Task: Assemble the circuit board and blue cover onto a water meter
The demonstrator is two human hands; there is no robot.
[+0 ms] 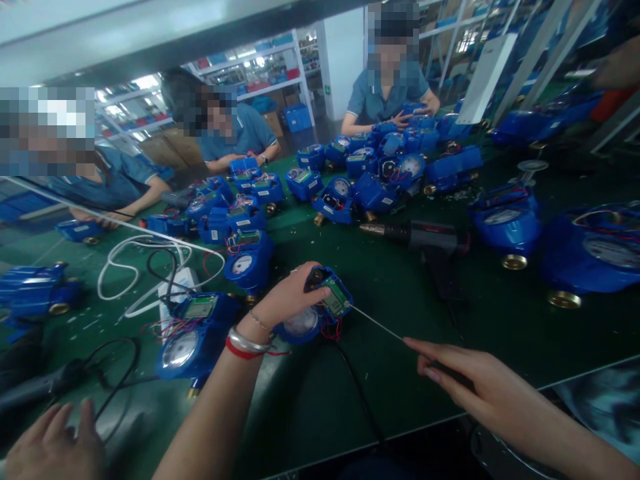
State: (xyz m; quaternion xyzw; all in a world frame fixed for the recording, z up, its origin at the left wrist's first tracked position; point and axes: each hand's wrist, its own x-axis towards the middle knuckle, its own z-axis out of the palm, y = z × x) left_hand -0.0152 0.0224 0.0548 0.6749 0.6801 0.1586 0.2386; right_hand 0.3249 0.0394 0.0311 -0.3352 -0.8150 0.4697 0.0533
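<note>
Near centre of the green bench (400, 293): the left hand (285, 297) closes over a blue meter (315, 313), fingers wrapped across its open top, where a small green board (336, 298) and red wires (331, 330) lie exposed. From the near right, the right hand (475, 387) holds a thin tool (380, 323) between fingertips in a narrow pinch (the handle is mostly hidden under the hand); its fine tip reaches the board's right edge.

To do this step well, judged from the pose: keep the meter pinned flat so it cannot turn, bring the tip in at a low angle, steady the right wrist on the bench, and keep the tip off the red wires.

A second open meter (193, 340) lies just left; a black heat gun (420, 235) lies farther off. Across the bench, other people work among many more meters.

No brand, label or dial figure is legible; the board's markings are too small and blurred.
</note>
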